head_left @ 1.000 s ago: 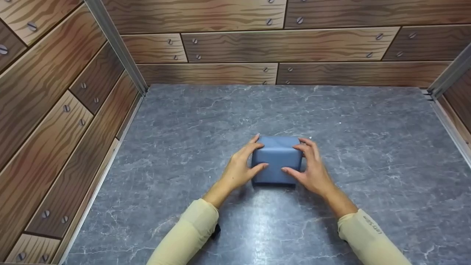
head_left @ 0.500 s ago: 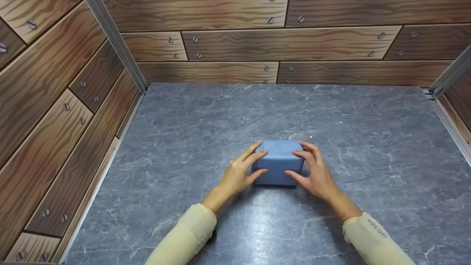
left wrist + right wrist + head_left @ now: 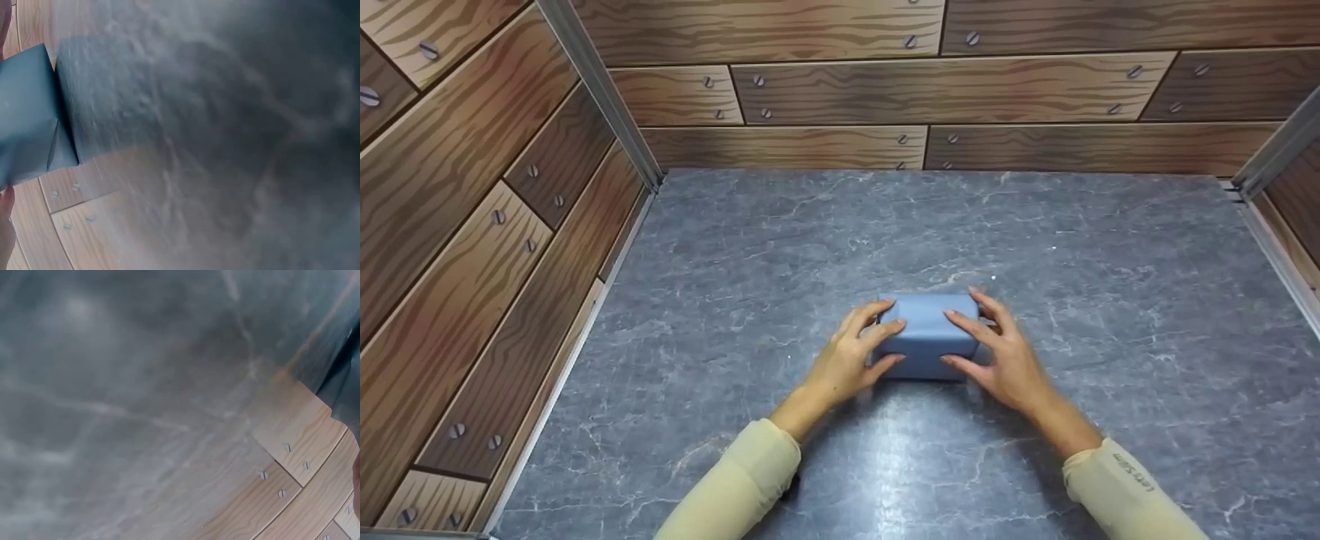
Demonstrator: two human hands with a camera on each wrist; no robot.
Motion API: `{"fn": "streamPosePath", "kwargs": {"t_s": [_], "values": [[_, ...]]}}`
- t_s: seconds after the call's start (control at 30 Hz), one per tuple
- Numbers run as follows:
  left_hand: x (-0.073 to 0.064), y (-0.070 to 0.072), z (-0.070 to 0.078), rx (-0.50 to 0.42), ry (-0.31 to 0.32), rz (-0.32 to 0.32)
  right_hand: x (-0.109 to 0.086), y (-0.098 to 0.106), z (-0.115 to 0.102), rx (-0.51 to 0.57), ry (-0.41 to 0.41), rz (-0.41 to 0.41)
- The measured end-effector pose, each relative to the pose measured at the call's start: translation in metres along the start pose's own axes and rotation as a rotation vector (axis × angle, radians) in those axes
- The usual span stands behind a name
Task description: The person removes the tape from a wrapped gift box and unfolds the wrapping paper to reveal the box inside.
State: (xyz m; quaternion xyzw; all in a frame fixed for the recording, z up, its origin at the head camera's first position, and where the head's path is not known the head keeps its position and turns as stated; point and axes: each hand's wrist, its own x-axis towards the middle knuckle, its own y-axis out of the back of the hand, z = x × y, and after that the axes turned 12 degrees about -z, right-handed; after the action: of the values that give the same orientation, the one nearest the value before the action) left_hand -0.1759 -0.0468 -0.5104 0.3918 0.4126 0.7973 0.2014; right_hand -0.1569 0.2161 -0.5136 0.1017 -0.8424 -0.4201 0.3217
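Left hand (image 3: pixel 844 364) and right hand (image 3: pixel 1012 364) pinched opposite ends of blue box (image 3: pixel 924 351); thumbs on near face, fingers over top.

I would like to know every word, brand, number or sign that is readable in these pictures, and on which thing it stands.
"Lets Slim": on the right sleeve, near the cuff, upside down in the head view; small, so "Slim" is less sure.
No readable text shows on the blue box, the left sleeve, the marble-patterned tabletop or the wood-patterned walls.
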Motion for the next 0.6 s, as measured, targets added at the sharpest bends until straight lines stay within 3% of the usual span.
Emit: {"fn": "streamPosePath", "kwargs": {"t_s": [0.2,0.3,0.43,0.6], "values": [[-0.002,0.002,-0.003,0.005,-0.017,-0.027,-0.004,0.001,-0.004,-0.001,0.035,0.002],[0.0,0.004,-0.003,-0.037,0.022,0.0,-0.004,0.004,-0.006,0.024,-0.01,-0.014],[0.009,0.006,0.002,-0.137,0.151,0.018,0.003,0.007,-0.012,0.184,-0.19,-0.048],[0.016,0.009,0.008,-0.391,0.377,-0.084,0.012,0.009,-0.015,0.369,-0.441,-0.121]]}}
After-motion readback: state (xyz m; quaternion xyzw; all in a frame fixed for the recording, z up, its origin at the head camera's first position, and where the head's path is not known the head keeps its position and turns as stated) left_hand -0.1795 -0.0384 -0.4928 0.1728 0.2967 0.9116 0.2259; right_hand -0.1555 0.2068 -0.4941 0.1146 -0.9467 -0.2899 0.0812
